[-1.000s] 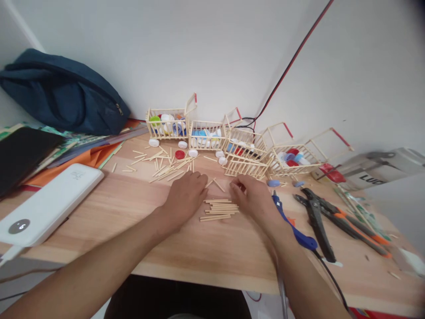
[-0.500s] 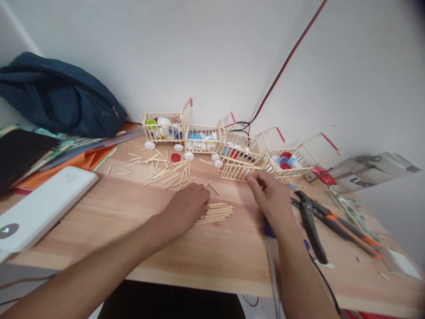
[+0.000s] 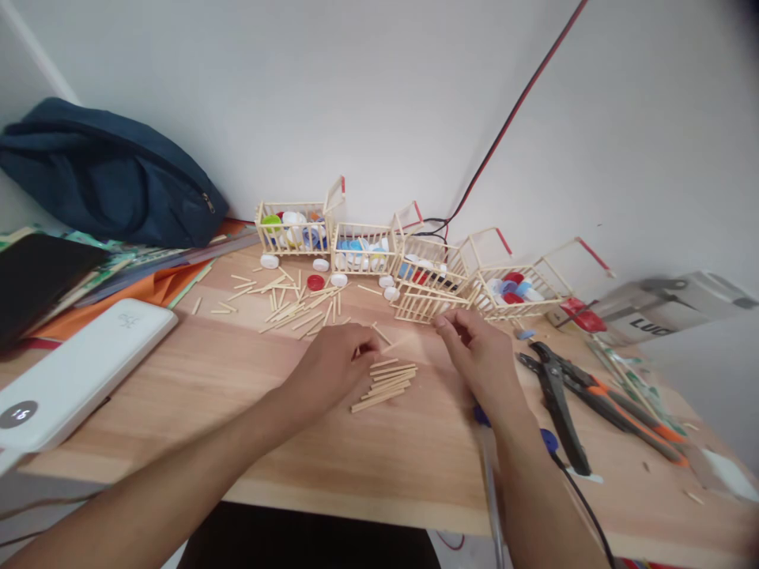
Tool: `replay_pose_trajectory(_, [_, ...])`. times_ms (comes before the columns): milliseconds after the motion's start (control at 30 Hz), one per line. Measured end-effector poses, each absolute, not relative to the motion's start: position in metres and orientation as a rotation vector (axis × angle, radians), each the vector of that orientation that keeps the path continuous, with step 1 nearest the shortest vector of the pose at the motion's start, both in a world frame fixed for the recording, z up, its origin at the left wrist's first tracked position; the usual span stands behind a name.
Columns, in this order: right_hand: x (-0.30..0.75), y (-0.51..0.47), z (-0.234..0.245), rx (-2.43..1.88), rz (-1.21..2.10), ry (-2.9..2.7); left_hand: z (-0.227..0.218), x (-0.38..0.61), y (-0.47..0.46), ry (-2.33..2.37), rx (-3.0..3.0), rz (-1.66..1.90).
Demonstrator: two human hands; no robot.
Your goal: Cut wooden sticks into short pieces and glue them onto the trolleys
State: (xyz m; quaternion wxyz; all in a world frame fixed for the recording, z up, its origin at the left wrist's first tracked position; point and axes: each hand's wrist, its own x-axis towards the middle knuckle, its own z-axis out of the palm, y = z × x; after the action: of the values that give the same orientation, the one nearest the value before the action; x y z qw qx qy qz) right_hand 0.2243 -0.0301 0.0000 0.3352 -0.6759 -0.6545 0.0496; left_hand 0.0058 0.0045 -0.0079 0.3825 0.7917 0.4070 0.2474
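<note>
Bent over a small pile of short wooden sticks point(image 3: 388, 385), my left hand point(image 3: 335, 359) has its thumb and forefinger pinched together. A pale, motion-blurred wooden stick point(image 3: 400, 344) extends from these fingertips toward the right. My right hand point(image 3: 477, 348) is closed in a pinch at the near right corner of a slatted wooden panel point(image 3: 427, 307); whatever its fingertips hold is hidden. Behind the panel stand miniature stick-built carts, among them one cart point(image 3: 363, 251) with white wheels and bottle caps inside. More loose sticks point(image 3: 302, 307) lie scattered left of the panel.
Black cutters point(image 3: 557, 411) and orange-handled pliers point(image 3: 622, 415) lie to the right. A white power bank point(image 3: 88, 371) and a blue bag point(image 3: 112, 174) are on the left. A glue gun's cable point(image 3: 584, 498) runs beside my right forearm. A red cap point(image 3: 315, 282) lies among the sticks.
My left hand has lifted slightly and opened a gap between thumb and palm, and a stick now shows at its fingertips. The stick pile has shifted. My right hand has moved slightly left and down.
</note>
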Motion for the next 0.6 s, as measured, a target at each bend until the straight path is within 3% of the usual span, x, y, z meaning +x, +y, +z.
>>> replay_pose_trajectory(133, [0.210,-0.030,-0.003,-1.645,0.435,-1.718,-0.008,0.007,0.013,0.976,1.482,0.695])
replay_pose_trajectory(267, [0.194,-0.030,-0.010,-1.561,0.665,-1.758,-0.011,0.009,0.013,0.939,1.345,0.657])
replay_pose_trajectory(600, [0.180,-0.032,-0.016,-1.582,0.688,-1.707,-0.008,0.015,0.004,0.950,1.479,0.570])
